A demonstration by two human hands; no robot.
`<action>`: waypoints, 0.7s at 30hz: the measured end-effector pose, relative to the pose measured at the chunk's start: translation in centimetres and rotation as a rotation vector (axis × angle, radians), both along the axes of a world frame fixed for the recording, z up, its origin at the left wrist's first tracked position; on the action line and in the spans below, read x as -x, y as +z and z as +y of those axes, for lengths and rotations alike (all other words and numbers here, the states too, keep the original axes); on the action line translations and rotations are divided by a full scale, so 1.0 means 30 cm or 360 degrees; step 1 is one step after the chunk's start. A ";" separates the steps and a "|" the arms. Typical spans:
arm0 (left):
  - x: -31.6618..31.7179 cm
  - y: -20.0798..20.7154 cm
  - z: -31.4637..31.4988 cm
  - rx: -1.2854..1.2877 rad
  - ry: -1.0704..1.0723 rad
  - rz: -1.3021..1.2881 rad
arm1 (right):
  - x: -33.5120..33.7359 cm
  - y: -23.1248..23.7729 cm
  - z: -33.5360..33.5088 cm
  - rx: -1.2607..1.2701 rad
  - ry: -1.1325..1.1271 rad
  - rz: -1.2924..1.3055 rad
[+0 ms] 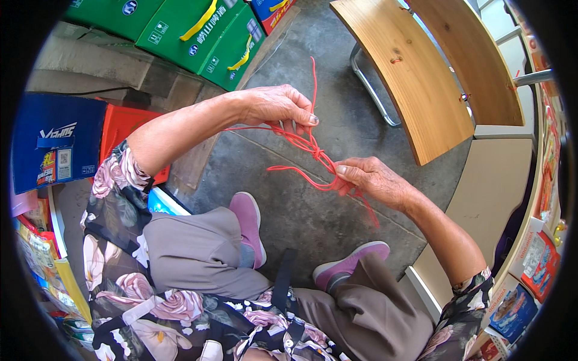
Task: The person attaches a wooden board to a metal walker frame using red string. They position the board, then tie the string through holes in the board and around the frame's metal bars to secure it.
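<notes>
A bundle of thin red cord [316,154] stretches between my two hands, with a knot or wrap near its middle. My left hand [278,107] is closed on the upper-left end, thumb and fingers pinching the strands. One loose end sticks up past that thumb, and another strand trails off to the left. My right hand [368,179] grips the lower-right end, its thumb on top. A loop of cord points left from beside the right fingers, and some strands hang below them. The bundle is held in the air above the grey floor.
Green cartons [198,37] with yellow handles stand at the far left. A blue box [54,141] and a red box [123,120] are nearer on the left. At the far right is a wooden slatted bench [400,72] with metal legs. Packaged goods [539,265] line the right edge.
</notes>
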State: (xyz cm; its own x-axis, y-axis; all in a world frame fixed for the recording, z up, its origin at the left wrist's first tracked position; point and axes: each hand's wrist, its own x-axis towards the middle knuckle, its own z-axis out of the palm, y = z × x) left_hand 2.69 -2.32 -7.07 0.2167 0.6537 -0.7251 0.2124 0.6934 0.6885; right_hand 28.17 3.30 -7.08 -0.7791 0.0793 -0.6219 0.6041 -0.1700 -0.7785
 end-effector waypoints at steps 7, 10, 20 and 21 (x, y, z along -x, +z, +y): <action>-0.030 -0.013 0.012 0.0017 0.0239 -0.0053 | 0.019 -0.042 -0.006 -0.0101 -0.0294 -0.0039; -0.027 -0.023 0.033 0.0009 0.0316 -0.0112 | 0.021 -0.058 0.026 0.0085 -0.0441 -0.0094; -0.045 -0.036 0.068 0.0009 0.0217 0.0017 | -0.013 -0.136 0.069 0.0235 -0.0389 -0.0089; -0.044 -0.037 0.069 0.0007 0.0195 0.0035 | -0.015 -0.143 0.066 0.0247 -0.0416 -0.0110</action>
State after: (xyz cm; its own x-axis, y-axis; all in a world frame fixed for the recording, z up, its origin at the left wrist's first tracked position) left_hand 4.00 -0.25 -8.18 0.1193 0.6713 -0.7315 0.1410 0.7179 0.6817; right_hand 28.62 5.27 -11.39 -0.7001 0.1713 -0.6932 0.5751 -0.4401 -0.6896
